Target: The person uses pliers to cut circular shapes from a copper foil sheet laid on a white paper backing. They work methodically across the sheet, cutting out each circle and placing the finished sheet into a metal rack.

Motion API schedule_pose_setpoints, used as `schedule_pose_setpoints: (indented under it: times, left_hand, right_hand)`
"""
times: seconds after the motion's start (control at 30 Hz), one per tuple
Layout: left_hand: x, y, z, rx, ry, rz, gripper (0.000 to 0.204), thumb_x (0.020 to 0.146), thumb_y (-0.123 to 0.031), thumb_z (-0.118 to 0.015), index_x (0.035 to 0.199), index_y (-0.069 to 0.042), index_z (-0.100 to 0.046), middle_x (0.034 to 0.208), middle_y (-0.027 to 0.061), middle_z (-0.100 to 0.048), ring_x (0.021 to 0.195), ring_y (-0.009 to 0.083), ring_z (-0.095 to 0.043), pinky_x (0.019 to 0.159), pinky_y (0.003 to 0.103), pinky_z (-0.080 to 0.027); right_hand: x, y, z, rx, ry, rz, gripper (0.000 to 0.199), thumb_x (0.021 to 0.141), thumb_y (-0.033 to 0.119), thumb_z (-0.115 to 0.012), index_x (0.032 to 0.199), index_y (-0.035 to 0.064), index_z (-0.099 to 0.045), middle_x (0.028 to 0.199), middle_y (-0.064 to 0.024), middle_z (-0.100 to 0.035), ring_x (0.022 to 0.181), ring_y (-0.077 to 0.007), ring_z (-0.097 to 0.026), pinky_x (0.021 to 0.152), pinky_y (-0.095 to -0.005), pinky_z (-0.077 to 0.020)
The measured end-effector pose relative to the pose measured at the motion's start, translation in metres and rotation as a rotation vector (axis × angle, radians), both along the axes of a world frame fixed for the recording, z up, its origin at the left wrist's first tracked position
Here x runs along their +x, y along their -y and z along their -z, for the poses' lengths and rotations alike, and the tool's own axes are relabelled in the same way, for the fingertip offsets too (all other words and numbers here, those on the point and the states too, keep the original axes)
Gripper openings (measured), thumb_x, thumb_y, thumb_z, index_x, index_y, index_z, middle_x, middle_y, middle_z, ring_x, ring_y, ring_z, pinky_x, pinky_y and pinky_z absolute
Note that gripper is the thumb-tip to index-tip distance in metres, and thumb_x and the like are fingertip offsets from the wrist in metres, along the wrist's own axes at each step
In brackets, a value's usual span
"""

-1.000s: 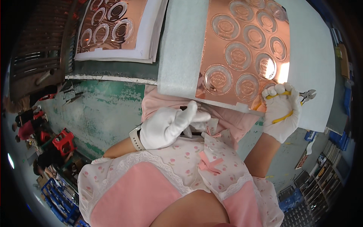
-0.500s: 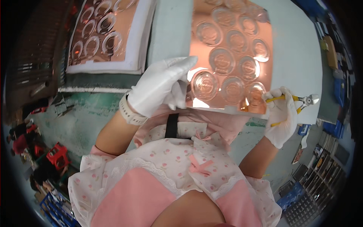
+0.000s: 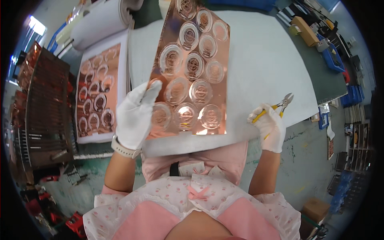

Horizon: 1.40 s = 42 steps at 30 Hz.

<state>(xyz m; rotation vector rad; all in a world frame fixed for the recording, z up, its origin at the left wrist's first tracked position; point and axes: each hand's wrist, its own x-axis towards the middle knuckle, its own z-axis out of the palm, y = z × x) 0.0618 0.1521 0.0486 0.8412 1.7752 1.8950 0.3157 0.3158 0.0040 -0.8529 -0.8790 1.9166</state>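
Note:
A shiny copper sheet (image 3: 219, 94) with several raised round shapes pressed into it is held up in front of me, tilted above the white-covered table. My left hand (image 3: 134, 116), in a white glove, grips the sheet by its left edge, thumb on the face; the other fingertips are partly hidden. To the right of the sheet and apart from it, my gloved right hand (image 3: 271, 129) holds diagonal cutters (image 3: 286, 100) with yellow handles. Their jaws point up and away, slightly parted.
White paper (image 3: 272, 60) covers the table under the sheet. On the left another embossed copper sheet (image 3: 95, 76) lies on a white pad, with a large white roll (image 3: 102, 26) behind it. A dark slatted rack (image 3: 44, 108) stands far left. Blue bins (image 3: 331, 58) sit far right.
My right hand with the cutters has come away from the sheet's right edge. The copper sheet, still in my left hand, is more upright and turned. My view has shifted to the right.

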Motion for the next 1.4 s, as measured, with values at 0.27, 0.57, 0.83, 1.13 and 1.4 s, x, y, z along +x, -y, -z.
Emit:
schedule_pose_setpoints:
  times: [0.27, 0.57, 0.83, 1.13, 1.4]
  left_hand:
    - [-0.025, -0.016, -0.055, 0.11, -0.941, -0.061, 0.027, 0.084, 0.005, -0.058, 0.11, 0.0, -0.061, 0.101, 0.0094, -0.067, 0.09, 0.0165, -0.065, 0.076, 0.028, -0.052]
    - [-0.034, -0.043, -0.035, -0.056, -1.72, 0.301, 0.043, 0.063, -0.002, -0.063, 0.104, -0.016, -0.063, 0.105, 0.01, -0.063, 0.091, 0.0294, -0.061, 0.072, 0.031, -0.051]
    - [-0.08, -0.004, 0.026, -0.525, -1.611, 0.087, 0.042, 0.074, 0.0, -0.061, 0.114, -0.013, -0.06, 0.11, 0.0107, -0.061, 0.097, 0.0281, -0.06, 0.079, 0.032, -0.049]
    - [0.021, 0.042, 0.005, -0.966, -0.442, 0.005, 0.024, 0.085, -0.012, -0.06, 0.107, -0.008, -0.064, 0.091, 0.0118, -0.066, 0.084, 0.0243, -0.065, 0.07, 0.033, -0.051]
    - [0.051, 0.088, 0.032, -0.862, 0.134, 0.249, 0.028, 0.085, -0.029, -0.061, 0.095, -0.004, -0.068, 0.067, 0.0042, -0.06, 0.061, 0.0138, -0.059, 0.055, 0.027, -0.048]
  right_hand:
    - [-0.01, -0.008, -0.005, -0.149, -0.247, -0.059, 0.028, 0.086, 0.024, -0.059, 0.096, -0.0021, -0.056, 0.085, -0.0121, -0.058, 0.076, -0.028, -0.058, 0.068, -0.0384, -0.0483]
    - [0.018, -0.027, -0.003, -0.172, -0.256, 0.366, 0.024, 0.09, 0.026, -0.057, 0.103, 0.0054, -0.054, 0.102, -0.0057, -0.057, 0.09, -0.0155, -0.056, 0.077, -0.0312, -0.0472]
    - [0.015, 0.054, 0.018, -0.18, 0.016, 0.09, 0.011, 0.086, 0.006, -0.058, 0.095, 0.0018, -0.055, 0.081, -0.0082, -0.062, 0.069, -0.0175, -0.061, 0.063, -0.0293, -0.0495]
    - [0.017, 0.083, 0.033, -0.184, 0.263, -0.123, 0.014, 0.087, 0.003, -0.054, 0.099, -0.0043, -0.056, 0.087, -0.0169, -0.063, 0.075, -0.0264, -0.064, 0.069, -0.0369, -0.0532]
    - [0.029, 0.033, 0.017, 0.091, 0.533, 0.197, 0.014, 0.086, 0.007, -0.058, 0.097, -0.0019, -0.056, 0.082, -0.0103, -0.062, 0.069, -0.0199, -0.062, 0.059, -0.0311, -0.0509]
